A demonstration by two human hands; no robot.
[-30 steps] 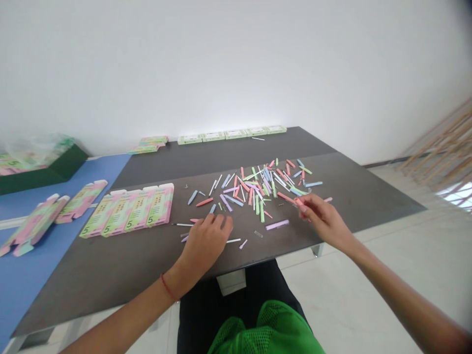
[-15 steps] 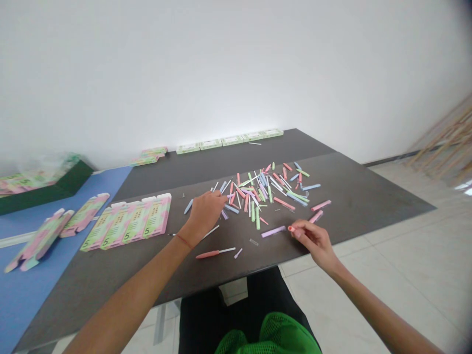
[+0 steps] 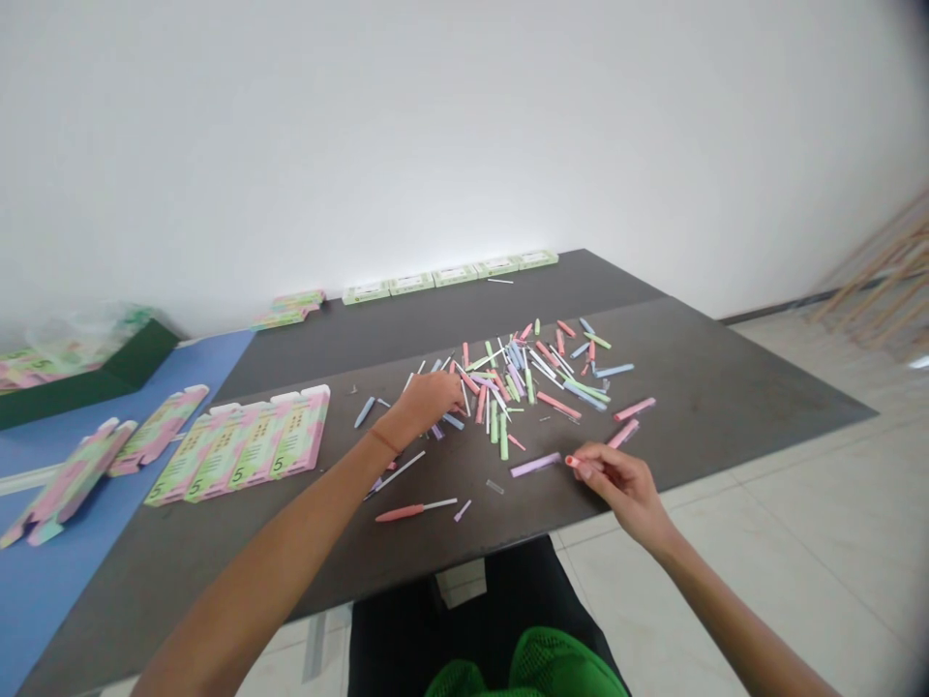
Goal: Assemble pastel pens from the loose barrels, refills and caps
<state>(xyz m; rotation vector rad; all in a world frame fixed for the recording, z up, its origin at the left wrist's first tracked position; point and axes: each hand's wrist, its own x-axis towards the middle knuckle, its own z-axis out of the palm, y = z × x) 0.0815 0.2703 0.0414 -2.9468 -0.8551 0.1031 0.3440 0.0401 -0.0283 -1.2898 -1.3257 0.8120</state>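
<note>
A loose pile of pastel plastic pen parts (image 3: 523, 382) and white refills lies on the dark table. My left hand (image 3: 432, 402) reaches over the pile's near left edge, its fingertips among the pieces; whether it grips anything is hidden. My right hand (image 3: 616, 489) pinches a small coral pen piece (image 3: 574, 462) between thumb and finger. Next to that hand lies a lilac pen barrel (image 3: 535, 465). Below my left wrist are a coral pen with a white refill (image 3: 415, 510) and a loose white refill (image 3: 398, 472). Two pink barrels (image 3: 630, 421) lie to the right.
Flat pink-and-green printed boxes (image 3: 239, 445) lie left of the pile, with more on a blue mat (image 3: 73, 484). Closed green boxes (image 3: 450, 277) line the table's far edge. A dark green tray (image 3: 123, 373) stands far left. The table's near edge passes before my body.
My left hand has moved farther right into the pile, and my right hand stays near the lilac barrel. Since the oldest frame, the coral pen has appeared near the table's front edge.
</note>
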